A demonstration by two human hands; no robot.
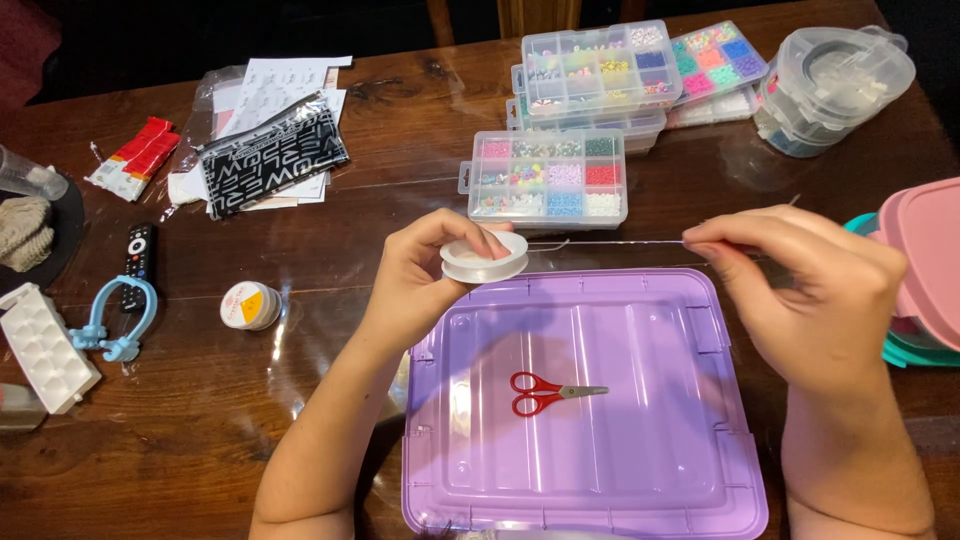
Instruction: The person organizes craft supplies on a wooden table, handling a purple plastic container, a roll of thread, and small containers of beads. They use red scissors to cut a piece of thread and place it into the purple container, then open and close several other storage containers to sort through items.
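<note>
Clear cord (615, 241) runs taut and hair-thin between our fingertips, off a small see-through spool (484, 257). Our left hand (425, 270) curls around that spool, fingers wrapped on its rim. Our right hand (815, 290), knuckles up, pinches the cord's end between thumb and forefinger.

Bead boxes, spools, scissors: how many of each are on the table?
Bead boxes with little compartments: 4, one near the hands, two stacked behind it, one beside those
Spools: 2, a clear one held in the left hand and one lying on the table
Scissors: 1, red-handled, on the purple lid
Total: 7
</note>
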